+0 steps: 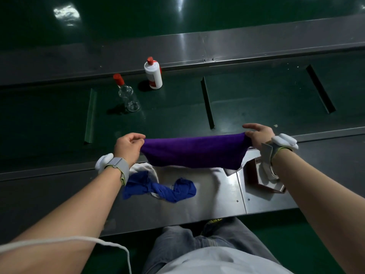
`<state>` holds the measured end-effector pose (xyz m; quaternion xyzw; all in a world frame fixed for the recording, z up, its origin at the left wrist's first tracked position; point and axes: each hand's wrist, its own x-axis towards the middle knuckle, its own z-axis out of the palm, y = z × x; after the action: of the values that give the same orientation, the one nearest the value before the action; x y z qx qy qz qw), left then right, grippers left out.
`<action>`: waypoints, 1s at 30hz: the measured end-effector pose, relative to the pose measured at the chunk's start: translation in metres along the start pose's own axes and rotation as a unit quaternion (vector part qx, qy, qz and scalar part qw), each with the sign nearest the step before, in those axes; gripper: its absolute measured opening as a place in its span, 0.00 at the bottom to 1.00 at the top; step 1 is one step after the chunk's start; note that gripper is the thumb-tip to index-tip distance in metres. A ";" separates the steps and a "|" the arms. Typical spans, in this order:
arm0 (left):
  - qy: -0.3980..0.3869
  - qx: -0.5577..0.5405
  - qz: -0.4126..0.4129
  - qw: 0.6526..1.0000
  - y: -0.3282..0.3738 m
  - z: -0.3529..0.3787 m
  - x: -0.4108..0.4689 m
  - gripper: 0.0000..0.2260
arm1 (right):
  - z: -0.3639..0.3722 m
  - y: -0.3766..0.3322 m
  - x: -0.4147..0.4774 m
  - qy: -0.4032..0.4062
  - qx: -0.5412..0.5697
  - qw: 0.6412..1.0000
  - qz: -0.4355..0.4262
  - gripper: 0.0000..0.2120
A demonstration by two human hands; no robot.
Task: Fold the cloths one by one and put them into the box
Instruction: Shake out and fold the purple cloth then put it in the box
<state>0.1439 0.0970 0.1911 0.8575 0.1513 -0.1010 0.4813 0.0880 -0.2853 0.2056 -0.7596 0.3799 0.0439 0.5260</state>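
Two hands hold a purple cloth [194,150] stretched in the air above the near metal ledge [217,196] of a conveyor. At the far left, a raised green rib [90,115] crosses the dark green belt [167,115]. Next comes the left hand [128,146], curled shut and pinching the cloth's left top corner; its wrist carries a grey strap with a white device [104,162]. Just below that wrist a white cloth [145,169] lies on the ledge, and a crumpled blue cloth [160,189] lies partly over it, spreading to the right. Farther back on the belt stand a clear glass bottle [128,95] with a red cap and, to its right, a white bottle [153,74] with a red cap. The purple cloth sags between the hands, its lower edge hanging above the ledge. The right hand [258,136] pinches the cloth's right top corner between thumb and fingers, with the index finger extended. Beneath the right wrist sits the box [254,177], open, dark red outside with a pale lining; whether anything lies inside cannot be told.
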 end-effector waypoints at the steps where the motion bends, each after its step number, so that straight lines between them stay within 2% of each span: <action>1: 0.000 0.009 -0.002 1.000 0.001 0.001 0.000 0.11 | 0.001 -0.001 0.000 -0.008 0.001 1.000 0.006 0.13; 5: 0.001 0.009 -0.010 1.000 0.009 0.004 0.003 0.06 | 0.004 -0.010 -0.001 -0.027 0.018 0.999 0.010 0.13; 8: 0.028 -0.030 0.001 0.999 0.019 0.005 0.003 0.05 | 0.004 -0.021 -0.001 0.002 0.024 0.999 -0.021 0.14; 11: 0.049 -0.079 0.001 0.996 0.025 0.006 -0.002 0.06 | -0.002 -0.024 -0.003 0.032 0.071 0.997 -0.013 0.14; 16: 0.024 -0.110 -0.058 0.992 -0.011 0.024 -0.026 0.08 | -0.004 0.030 -0.018 0.025 0.124 0.991 0.042 0.15; 19: -0.021 -0.027 -0.139 0.990 -0.062 0.050 -0.049 0.11 | 0.007 0.094 -0.029 -0.002 0.110 0.986 0.122 0.15; 23: -0.101 0.166 -0.189 0.963 -0.140 0.091 -0.078 0.08 | 0.029 0.201 -0.033 -0.100 0.037 0.957 0.269 0.11; 26: -0.131 0.200 -0.241 0.941 -0.177 0.110 -0.099 0.06 | 0.040 0.261 -0.043 -0.089 0.025 0.940 0.328 0.10; 30: -0.128 0.230 -0.259 0.929 -0.188 0.121 -0.104 0.02 | 0.043 0.279 -0.046 -0.091 -0.036 0.931 0.352 0.03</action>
<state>-0.0233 0.0695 0.0122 0.8554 0.2776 -0.3635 0.2432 -0.1043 -0.2691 -0.0058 -0.5878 0.5717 0.3092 0.4817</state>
